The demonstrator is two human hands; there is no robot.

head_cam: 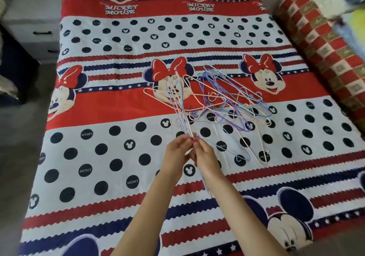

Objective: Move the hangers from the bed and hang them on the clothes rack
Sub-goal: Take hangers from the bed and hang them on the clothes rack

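Both hands meet over the bed, fingers curled and pinching a thin bunch of hangers: the left hand grips from one side, the right hand from the other, fingertips almost touching. How many hangers the bunch holds is hard to make out. Beyond, a tangled pile of hangers lies mid-bed, toward the right edge, strands overlapping too closely to count

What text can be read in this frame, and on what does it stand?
"MICKEY MOUSE": twice in full on the bedspread's top red band, under the cartoon faces; a third at the right is cut off.
"MICKEY": inside several dark dots on the bedspread.
Other dots' lettering is too blurred to read. The hangers show no text.
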